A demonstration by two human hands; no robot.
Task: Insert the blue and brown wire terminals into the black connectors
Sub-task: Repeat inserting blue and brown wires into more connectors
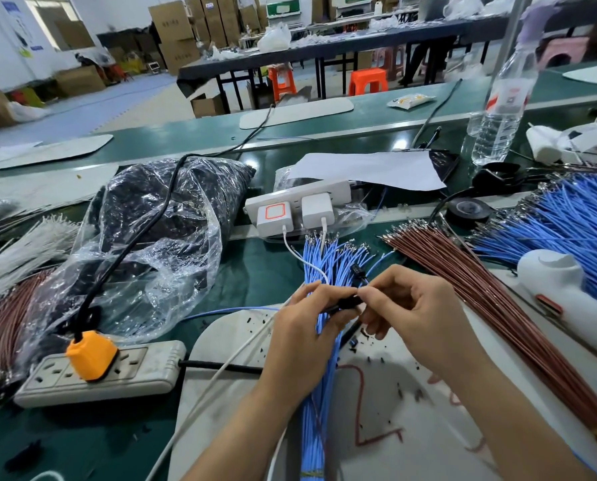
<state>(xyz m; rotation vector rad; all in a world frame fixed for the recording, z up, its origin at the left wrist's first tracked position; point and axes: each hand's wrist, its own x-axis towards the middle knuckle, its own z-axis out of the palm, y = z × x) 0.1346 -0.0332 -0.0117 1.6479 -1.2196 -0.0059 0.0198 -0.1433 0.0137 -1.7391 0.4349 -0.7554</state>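
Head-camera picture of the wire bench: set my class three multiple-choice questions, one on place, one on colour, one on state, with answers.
1. Where does the water bottle stand? A on the floor; B at the bench's far right; C on a stool.
2. What colour is the plug in the near power strip? A orange; B green; C purple.
3. What are the left hand and right hand doing? A lying flat; B holding scissors; C pinching a black connector together.
Answers: 1 B, it rises at the right edge; 2 A, its casing is orange; 3 C, fingertips of both meet on it.
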